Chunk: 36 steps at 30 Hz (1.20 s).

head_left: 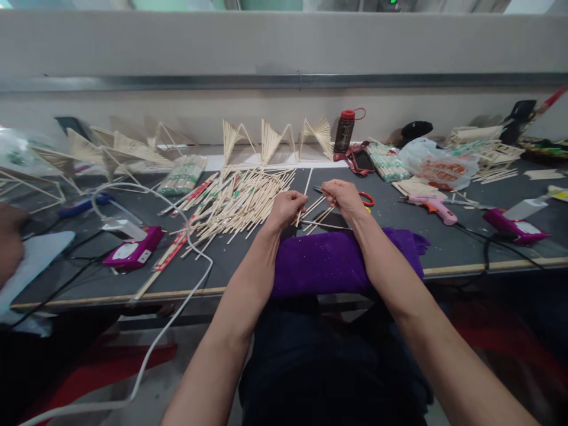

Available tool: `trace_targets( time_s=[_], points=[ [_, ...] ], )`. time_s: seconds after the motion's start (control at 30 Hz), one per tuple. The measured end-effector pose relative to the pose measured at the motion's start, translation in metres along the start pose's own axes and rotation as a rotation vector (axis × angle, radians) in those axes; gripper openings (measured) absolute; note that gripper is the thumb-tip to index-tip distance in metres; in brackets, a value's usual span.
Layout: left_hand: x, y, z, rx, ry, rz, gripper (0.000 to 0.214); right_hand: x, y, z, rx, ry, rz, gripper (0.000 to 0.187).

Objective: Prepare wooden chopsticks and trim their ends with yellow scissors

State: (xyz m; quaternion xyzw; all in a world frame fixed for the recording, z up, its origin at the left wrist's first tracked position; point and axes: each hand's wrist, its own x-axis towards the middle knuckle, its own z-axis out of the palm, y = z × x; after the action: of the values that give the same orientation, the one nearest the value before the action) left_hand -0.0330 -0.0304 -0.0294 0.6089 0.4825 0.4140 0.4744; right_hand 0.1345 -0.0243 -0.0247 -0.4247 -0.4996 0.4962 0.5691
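Observation:
My left hand [288,208] is closed, thumb and fingertips pinching a thin wooden stick [309,181] that slants up and away. Just to its right, my right hand [341,194] is also closed in a pinch; what its fingertips hold, if anything, is too small to make out. Behind and partly under that hand are scissors with orange handles [367,199]; a dark tip shows on its left side. A few loose sticks [326,225] lie between my hands. Below my wrists, a folded purple cloth [322,263] lies along the table edge.
A heap of wooden sticks [244,201] spreads to the left. Fan-shaped stick models [277,142] stand at the back beside a bottle [344,133]. A pink glue gun [432,208] lies right. A white cable [199,254] loops past the left magenta box [133,248]. Another person's arm [9,242] is far left.

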Motion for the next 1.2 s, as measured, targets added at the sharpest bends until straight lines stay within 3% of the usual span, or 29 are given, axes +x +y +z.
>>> trace_targets(
  time_s=[0.23,0.43,0.73,0.93,1.2],
  points=[
    [-0.008,0.009,0.000,0.067,-0.182,-0.024,0.019,0.016,-0.001,-0.025,0.222,0.155,0.098,0.013],
    [-0.007,0.008,0.001,0.127,-0.186,-0.030,0.017,0.020,0.001,-0.028,0.329,0.072,0.145,0.011],
    [-0.007,0.006,0.003,0.167,-0.192,-0.010,0.021,0.018,0.009,-0.027,0.179,0.059,0.061,0.011],
    [-0.008,0.004,0.007,0.314,-0.118,0.045,0.020,0.019,0.008,-0.023,0.097,0.128,0.053,0.006],
    [-0.010,0.005,0.009,0.216,-0.180,-0.009,0.020,0.019,0.013,-0.023,-0.057,0.201,-0.040,0.008]
  ],
)
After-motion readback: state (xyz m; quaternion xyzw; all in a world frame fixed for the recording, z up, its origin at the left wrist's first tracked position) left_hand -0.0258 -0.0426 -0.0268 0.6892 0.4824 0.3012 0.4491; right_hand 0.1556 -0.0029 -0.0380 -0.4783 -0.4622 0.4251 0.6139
